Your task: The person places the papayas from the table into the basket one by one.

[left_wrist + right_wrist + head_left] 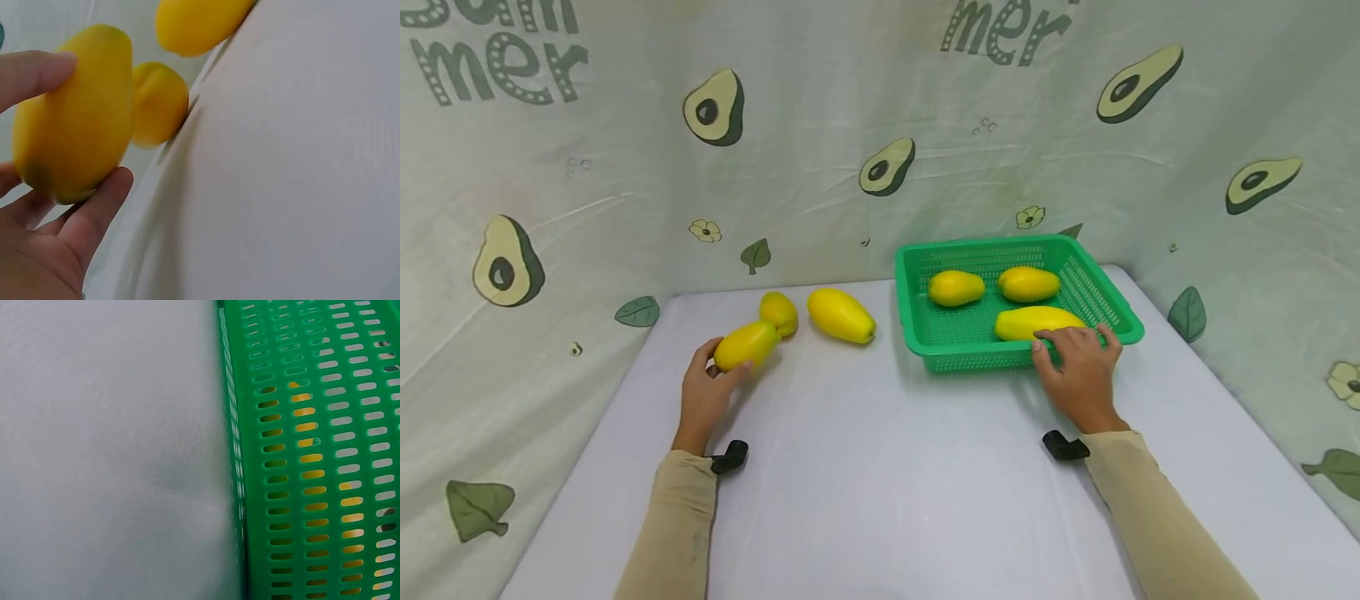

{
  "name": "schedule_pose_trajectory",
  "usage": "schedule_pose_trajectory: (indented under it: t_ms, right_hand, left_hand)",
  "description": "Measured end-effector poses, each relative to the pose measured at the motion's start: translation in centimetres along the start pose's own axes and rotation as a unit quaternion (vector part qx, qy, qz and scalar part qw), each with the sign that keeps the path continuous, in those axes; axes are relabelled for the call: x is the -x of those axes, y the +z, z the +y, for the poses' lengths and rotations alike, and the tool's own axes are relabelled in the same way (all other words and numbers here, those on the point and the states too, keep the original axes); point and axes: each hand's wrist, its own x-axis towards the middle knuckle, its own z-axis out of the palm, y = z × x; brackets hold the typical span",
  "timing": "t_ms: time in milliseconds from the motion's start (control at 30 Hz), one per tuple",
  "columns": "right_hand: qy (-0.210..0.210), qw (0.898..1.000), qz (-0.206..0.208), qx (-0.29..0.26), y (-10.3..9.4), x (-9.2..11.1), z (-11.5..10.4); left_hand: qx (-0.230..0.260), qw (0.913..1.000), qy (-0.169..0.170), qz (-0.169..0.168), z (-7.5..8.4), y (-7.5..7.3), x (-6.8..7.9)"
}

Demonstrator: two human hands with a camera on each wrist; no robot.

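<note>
In the head view my left hand [706, 396] grips a yellow papaya [747, 347], its thumb on one side and its fingers round the other. The left wrist view shows this papaya [78, 119] close up, with green tinges at its ends. Just behind it is a smaller yellow papaya [778, 313], and a longer papaya [841, 316] lies to the right. My right hand [1081, 379] is at the front rim of a green plastic basket [973, 360], its fingers over the rim and its thumb outside. Inside, a long yellow papaya [1036, 322] lies near those fingers.
Two more yellow papayas, one left [957, 288] and one right [1028, 284], lie at the back of the basket. The white table [880, 467] meets a printed cloth backdrop [805, 108] behind and at both sides.
</note>
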Motion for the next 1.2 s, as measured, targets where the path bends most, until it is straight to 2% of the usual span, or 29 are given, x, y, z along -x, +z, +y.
schedule_pose_trajectory:
  t_ms: [167, 333, 567, 733, 1033, 1200]
  right_hand:
    - [0.003, 1.0, -0.001, 0.005, 0.0, 0.2, 0.1]
    - [0.006, 1.0, 0.003, 0.005, 0.2, 0.2, 0.2]
    - [0.002, 1.0, -0.002, 0.001, 0.3, 0.1, 0.0]
    - [-0.006, 1.0, 0.01, 0.001, 0.1, 0.3, 0.2]
    - [-0.013, 1.0, 0.023, -0.012, 0.1, 0.3, 0.3]
    - [-0.01, 1.0, 0.021, -0.009, 0.4, 0.3, 0.5]
  left_hand:
    - [0.039, 0.9992, 0.008, 0.007, 1.1, 0.5, -0.7]
    - [0.068, 0.9976, 0.013, -0.008, 2.8, 1.3, -1.3]
    - [0.054, 0.9977, 0.03, -0.029, 4.5, 2.1, -1.9]
    - [0.055, 0.9959, 0.046, -0.054, 5.7, 3.0, -2.6]
    - [0.046, 0.988, 0.104, -0.105, 8.4, 4.6, -3.6]
    - [0.047, 0.9834, 0.106, -0.139, 9.8, 5.4, -3.5]
